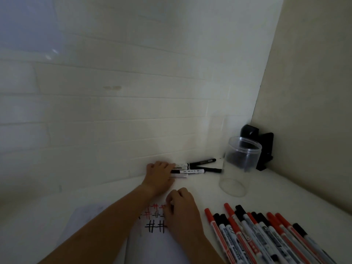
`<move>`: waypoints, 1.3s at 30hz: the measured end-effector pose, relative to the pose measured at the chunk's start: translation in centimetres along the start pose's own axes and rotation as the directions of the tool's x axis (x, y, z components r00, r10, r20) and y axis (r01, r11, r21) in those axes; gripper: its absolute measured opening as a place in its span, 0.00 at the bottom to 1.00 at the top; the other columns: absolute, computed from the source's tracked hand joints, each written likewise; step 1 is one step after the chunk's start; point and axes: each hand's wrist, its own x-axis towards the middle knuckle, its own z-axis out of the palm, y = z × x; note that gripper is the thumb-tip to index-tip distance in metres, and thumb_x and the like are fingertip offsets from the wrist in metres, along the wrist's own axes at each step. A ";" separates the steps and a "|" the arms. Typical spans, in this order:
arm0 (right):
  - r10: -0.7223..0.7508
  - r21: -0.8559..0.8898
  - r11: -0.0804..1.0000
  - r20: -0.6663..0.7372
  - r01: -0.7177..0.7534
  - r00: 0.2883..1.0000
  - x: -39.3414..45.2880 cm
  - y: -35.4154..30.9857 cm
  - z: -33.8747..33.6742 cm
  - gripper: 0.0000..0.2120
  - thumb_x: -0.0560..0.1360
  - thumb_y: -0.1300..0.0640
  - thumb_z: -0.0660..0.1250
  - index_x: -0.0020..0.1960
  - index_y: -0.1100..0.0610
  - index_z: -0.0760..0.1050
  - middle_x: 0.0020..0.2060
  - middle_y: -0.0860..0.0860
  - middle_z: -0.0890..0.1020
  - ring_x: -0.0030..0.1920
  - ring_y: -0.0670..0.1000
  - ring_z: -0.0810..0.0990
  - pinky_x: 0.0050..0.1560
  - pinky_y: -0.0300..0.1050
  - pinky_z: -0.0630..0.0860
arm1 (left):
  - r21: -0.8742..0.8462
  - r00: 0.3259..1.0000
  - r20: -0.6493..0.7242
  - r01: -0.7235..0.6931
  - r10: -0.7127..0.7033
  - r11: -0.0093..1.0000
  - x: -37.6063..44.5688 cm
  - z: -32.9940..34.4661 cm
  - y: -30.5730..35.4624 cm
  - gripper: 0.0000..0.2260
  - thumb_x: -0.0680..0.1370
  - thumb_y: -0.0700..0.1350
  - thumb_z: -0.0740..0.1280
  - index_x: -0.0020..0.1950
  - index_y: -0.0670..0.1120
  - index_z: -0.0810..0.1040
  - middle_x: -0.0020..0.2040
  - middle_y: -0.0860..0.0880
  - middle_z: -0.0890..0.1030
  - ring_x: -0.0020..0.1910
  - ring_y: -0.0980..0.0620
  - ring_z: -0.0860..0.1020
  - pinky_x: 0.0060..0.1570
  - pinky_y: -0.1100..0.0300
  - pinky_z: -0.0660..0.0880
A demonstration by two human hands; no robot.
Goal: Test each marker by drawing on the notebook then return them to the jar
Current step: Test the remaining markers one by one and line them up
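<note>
Taking the clear plastic jar (240,164) as the landmark: it stands upright and holds no markers, at the back of the white table (266,189), near the corner where the walls meet, with a black holder-like object (263,149) just behind it. Lying to the left of the jar, along the foot of the tiled wall, is a small cluster of markers by the wall (192,169), their long axes running roughly left to right, so their right ends point toward the jar. The left hand (160,173) rests on the left ends of that cluster, fingers curled over the barrels; whether the grip has actually closed round one of them I cannot tell, since the fingers hide the contact. The right hand (181,208) sits nearer the camera than the jar and to its left, on the open notebook (152,242), fingers curled as if pinching something small, though what it pinches is hidden. Red and black hash marks (154,220) show on the page beside it. In front of the jar, nearer the camera, a fanned row of red- and black-capped whiteboard markers (262,233) lies diagonally. The left hand is clearly the nearer one to the wall cluster, so lifting a marker from there looks like its job.
</note>
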 end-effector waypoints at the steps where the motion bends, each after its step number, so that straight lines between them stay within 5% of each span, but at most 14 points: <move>1: 0.004 0.018 1.000 -0.009 -0.004 1.000 0.1 0.1 0.0 0.02 0.79 0.54 0.64 0.48 0.51 0.72 0.48 0.47 0.71 0.49 0.47 0.70 0.48 0.39 0.73 | 0.020 1.000 -0.016 -0.001 0.001 1.000 0.2 0.3 0.2 0.26 0.79 0.57 0.53 0.76 0.55 0.65 0.73 0.51 0.69 0.71 0.47 0.65 0.64 0.51 0.57; 8: 0.043 0.074 0.996 -0.008 -0.042 0.999 0.3 0.6 0.3 0.02 0.77 0.58 0.68 0.46 0.54 0.75 0.46 0.48 0.73 0.47 0.48 0.72 0.47 0.43 0.75 | -0.098 0.995 -0.038 -0.093 0.090 0.991 0.5 0.9 -0.3 0.14 0.82 0.52 0.61 0.66 0.49 0.75 0.60 0.47 0.75 0.60 0.46 0.72 0.56 0.51 0.67; 16: 0.030 0.097 0.995 -0.019 -0.028 0.999 0.1 0.8 0.3 0.01 0.76 0.60 0.69 0.46 0.55 0.77 0.45 0.48 0.73 0.46 0.47 0.73 0.44 0.40 0.75 | -0.368 0.991 0.056 -0.095 0.124 0.925 -3.2 -2.2 -3.0 0.20 0.77 0.52 0.71 0.67 0.52 0.72 0.54 0.53 0.76 0.51 0.54 0.75 0.51 0.61 0.72; 22: 0.056 0.103 0.993 0.014 -0.057 0.998 -0.3 0.4 -0.3 0.04 0.78 0.59 0.67 0.51 0.53 0.77 0.48 0.46 0.72 0.47 0.46 0.73 0.47 0.37 0.74 | -0.283 0.999 0.011 -0.045 0.051 0.958 -6.7 -3.7 -4.9 0.12 0.74 0.50 0.73 0.56 0.51 0.78 0.51 0.53 0.71 0.50 0.54 0.71 0.50 0.62 0.69; 30: 0.077 0.129 0.989 -0.020 -0.073 0.997 -0.8 -0.1 -0.8 0.11 0.77 0.62 0.67 0.58 0.52 0.76 0.52 0.46 0.73 0.39 0.43 0.73 0.39 0.31 0.71 | -0.319 0.998 -0.028 -0.062 0.056 0.946 -9.5 -5.0 -4.4 0.18 0.77 0.38 0.68 0.66 0.48 0.73 0.59 0.49 0.74 0.54 0.53 0.75 0.56 0.61 0.75; 34: 0.049 0.099 0.994 -0.078 -0.041 0.996 -0.8 -0.2 -1.1 0.14 0.76 0.61 0.69 0.61 0.53 0.77 0.58 0.49 0.75 0.54 0.46 0.74 0.50 0.30 0.70 | -0.412 0.984 -0.120 -0.173 0.135 0.895 -10.2 -5.6 -3.8 0.20 0.77 0.39 0.70 0.68 0.50 0.72 0.64 0.52 0.68 0.54 0.57 0.75 0.52 0.66 0.77; 36: 0.024 0.051 0.999 -0.137 -0.017 0.990 -0.6 -0.2 -1.1 0.19 0.74 0.60 0.71 0.64 0.53 0.77 0.62 0.51 0.76 0.62 0.51 0.73 0.60 0.41 0.72 | -0.441 0.962 -0.171 -0.269 0.214 0.856 -10.3 -6.2 -3.2 0.20 0.77 0.39 0.71 0.67 0.50 0.73 0.63 0.53 0.69 0.54 0.58 0.76 0.52 0.66 0.78; 39: -0.051 -0.056 0.998 -0.153 0.042 0.987 -0.5 -0.1 -0.6 0.19 0.76 0.48 0.66 0.66 0.47 0.78 0.64 0.48 0.77 0.66 0.52 0.72 0.66 0.50 0.63 | -0.549 0.935 -0.259 -0.350 0.243 0.759 -10.9 -6.6 -1.5 0.17 0.78 0.40 0.72 0.65 0.48 0.75 0.61 0.53 0.72 0.53 0.57 0.79 0.51 0.66 0.78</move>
